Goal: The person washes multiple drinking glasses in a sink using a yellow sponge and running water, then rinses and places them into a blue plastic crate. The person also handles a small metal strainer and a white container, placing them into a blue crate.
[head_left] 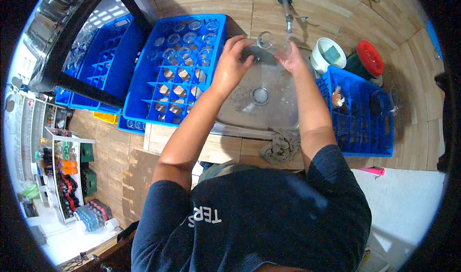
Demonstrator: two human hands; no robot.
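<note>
A crumpled grey rag (281, 146) is draped over the near edge of the steel sink (240, 109). Above the basin, a clear glass (272, 44) is grasped by the right hand (294, 57) and held tilted under the tap (287, 13), with the left hand (232, 63) curled beside its rim. A blue crate (174, 70) with glasses is seen at the sink's left edge, another blue crate (357, 113) at its right.

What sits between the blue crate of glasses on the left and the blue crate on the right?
In the head view, the steel sink lies between the left crate and the right crate. Above it, both hands, left and right, hold a clear glass under the tap.
</note>
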